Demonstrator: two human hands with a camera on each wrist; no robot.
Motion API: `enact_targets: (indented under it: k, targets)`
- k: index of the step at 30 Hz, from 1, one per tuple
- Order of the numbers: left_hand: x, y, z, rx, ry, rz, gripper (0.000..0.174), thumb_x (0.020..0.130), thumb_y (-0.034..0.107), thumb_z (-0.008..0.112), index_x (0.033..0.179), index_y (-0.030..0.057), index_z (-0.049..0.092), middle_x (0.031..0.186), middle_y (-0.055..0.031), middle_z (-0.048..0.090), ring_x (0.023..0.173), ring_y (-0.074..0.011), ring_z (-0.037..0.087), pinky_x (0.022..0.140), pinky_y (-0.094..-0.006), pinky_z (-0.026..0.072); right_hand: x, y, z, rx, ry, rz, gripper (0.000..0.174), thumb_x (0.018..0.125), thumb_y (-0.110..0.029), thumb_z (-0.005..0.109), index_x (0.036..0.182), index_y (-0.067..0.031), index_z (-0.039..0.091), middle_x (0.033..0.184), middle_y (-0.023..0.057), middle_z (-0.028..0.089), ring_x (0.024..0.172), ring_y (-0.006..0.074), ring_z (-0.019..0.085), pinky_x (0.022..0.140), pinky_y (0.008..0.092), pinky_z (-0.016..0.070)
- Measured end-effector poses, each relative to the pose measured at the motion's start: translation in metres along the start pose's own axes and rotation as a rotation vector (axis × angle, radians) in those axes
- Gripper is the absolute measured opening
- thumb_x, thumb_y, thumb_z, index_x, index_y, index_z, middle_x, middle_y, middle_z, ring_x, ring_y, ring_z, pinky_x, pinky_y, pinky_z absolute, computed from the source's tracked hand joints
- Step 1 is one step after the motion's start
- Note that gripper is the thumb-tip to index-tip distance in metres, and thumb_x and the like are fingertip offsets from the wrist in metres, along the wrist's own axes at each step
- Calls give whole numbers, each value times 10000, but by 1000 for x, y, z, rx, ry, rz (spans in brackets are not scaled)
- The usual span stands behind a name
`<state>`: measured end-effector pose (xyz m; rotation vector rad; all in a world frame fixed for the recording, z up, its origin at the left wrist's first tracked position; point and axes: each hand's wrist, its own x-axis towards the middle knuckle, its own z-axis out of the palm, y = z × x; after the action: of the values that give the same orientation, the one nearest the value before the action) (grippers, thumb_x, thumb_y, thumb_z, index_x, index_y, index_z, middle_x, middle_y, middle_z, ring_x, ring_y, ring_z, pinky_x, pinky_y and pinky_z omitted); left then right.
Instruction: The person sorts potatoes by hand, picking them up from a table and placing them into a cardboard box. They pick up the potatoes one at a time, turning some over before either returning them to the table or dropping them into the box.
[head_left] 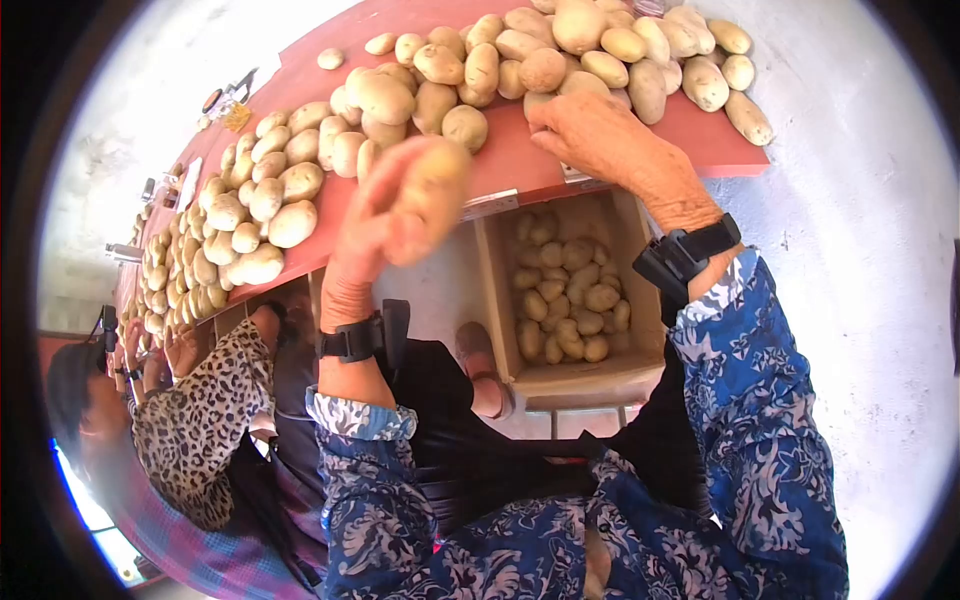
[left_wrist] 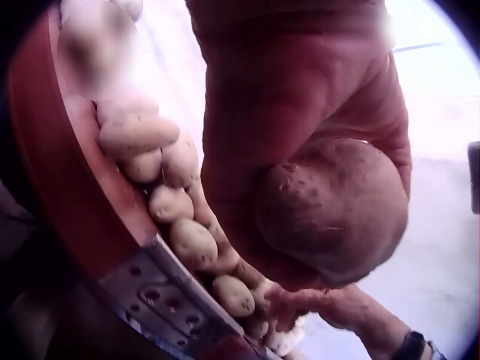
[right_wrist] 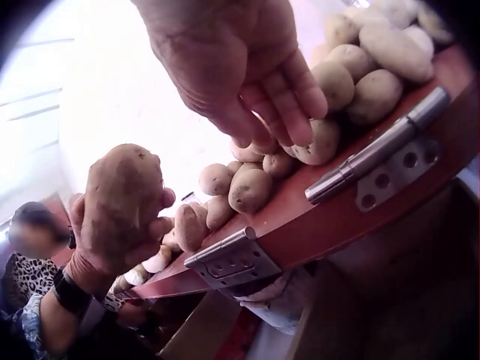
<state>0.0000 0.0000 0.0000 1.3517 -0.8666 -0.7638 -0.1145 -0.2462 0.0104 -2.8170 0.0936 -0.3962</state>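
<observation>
In the head view my left hand (head_left: pixel 365 225) is raised above the near edge of the red table (head_left: pixel 725 140), gripping a large potato (head_left: pixel 438 190). The left wrist view shows fingers and palm wrapped round this potato (left_wrist: pixel 341 214), which has a brownish, pitted skin. My right hand (head_left: pixel 615 150) reaches over the potato heap (head_left: pixel 520 45) on the table. Seen from the right wrist, that hand (right_wrist: pixel 240 75) holds nothing; its fingers (right_wrist: pixel 283 112) are loosely extended, their tips right at a potato (right_wrist: pixel 319 142) on the pile.
Below the table edge stands a cardboard box (head_left: pixel 497 310) with several potatoes inside. More potatoes (head_left: pixel 225 215) run along the table to the left. Metal hinges (right_wrist: pixel 397 172) sit at its edge. Another person in a leopard-print top (head_left: pixel 205 420) is at the left.
</observation>
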Motion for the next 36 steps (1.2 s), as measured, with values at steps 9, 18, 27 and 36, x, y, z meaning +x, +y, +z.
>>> enact_targets:
  k: [9,18,27,36]
  targets:
    - [16,-47,78,419,-449,-237,734,671,216,714,1342,44,473,1186,-131,570,1104,-223,553,1003,-316,404,-2,12,1,-30,-10,-86,179,894,-226,565,889,-56,621,816,160,655,846,359,626,728,469,477]
    - [14,-84,86,900,-532,-51,482,778,173,714,1213,40,554,1034,-199,625,994,-345,607,854,-414,490,-4,21,-6,8,-36,-64,179,875,-201,575,842,-25,579,787,203,621,808,397,603,694,469,476]
    - [23,-57,55,700,250,315,172,823,145,666,965,48,660,806,-154,656,766,-334,650,693,-369,521,-12,10,0,-7,-38,-47,173,870,-175,583,820,-10,574,748,212,601,791,410,591,691,475,469]
    - [31,-70,-14,1271,525,240,493,779,202,698,1251,153,563,1203,-169,557,1046,-368,555,873,-454,478,-3,15,6,-28,-52,-109,182,867,-198,584,850,-19,607,780,199,625,801,391,605,692,461,471]
